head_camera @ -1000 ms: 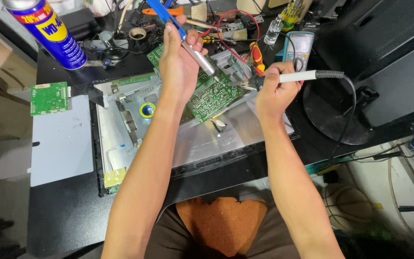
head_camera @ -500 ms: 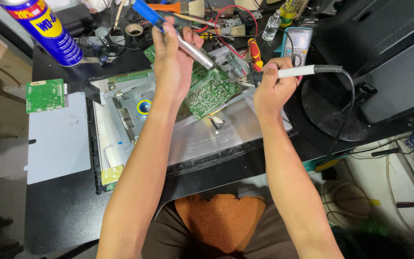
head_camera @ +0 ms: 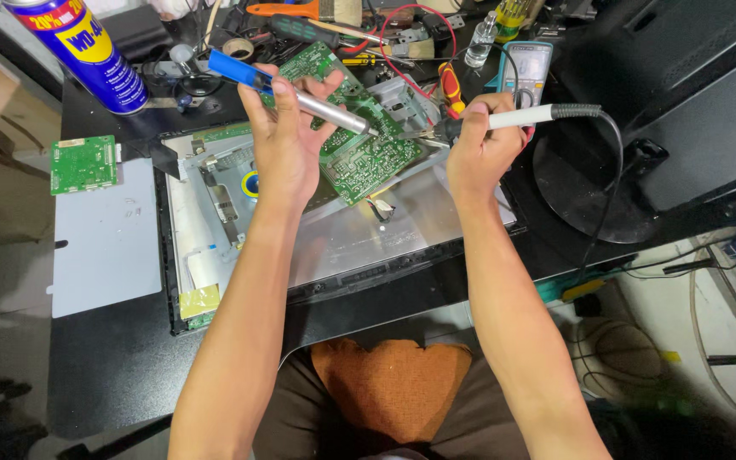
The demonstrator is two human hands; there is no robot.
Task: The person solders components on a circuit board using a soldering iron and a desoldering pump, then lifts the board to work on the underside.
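Note:
My left hand [head_camera: 287, 140] grips a desoldering pump [head_camera: 300, 94] with a blue plunger end and a silver barrel, its tip pointing down at a green circuit board [head_camera: 368, 158]. The same hand also props that board up at a tilt. My right hand [head_camera: 479, 145] holds a soldering iron [head_camera: 530, 115] by its white handle, with a grey cable running off to the right. The iron's tip meets the board's right edge close to the pump's tip. The board rests over the metal back of an opened flat monitor [head_camera: 342, 230].
A blue and yellow spray can [head_camera: 87, 47] stands at the back left. A small green board [head_camera: 83, 163] lies on a grey panel [head_camera: 104, 238]. Screwdrivers, a multimeter [head_camera: 528, 68], tape and red wires crowd the back. A black monitor stand [head_camera: 581, 179] sits right.
The pump has tilted lower, its blue end dropping toward the left. Both hands remain at the tilted board.

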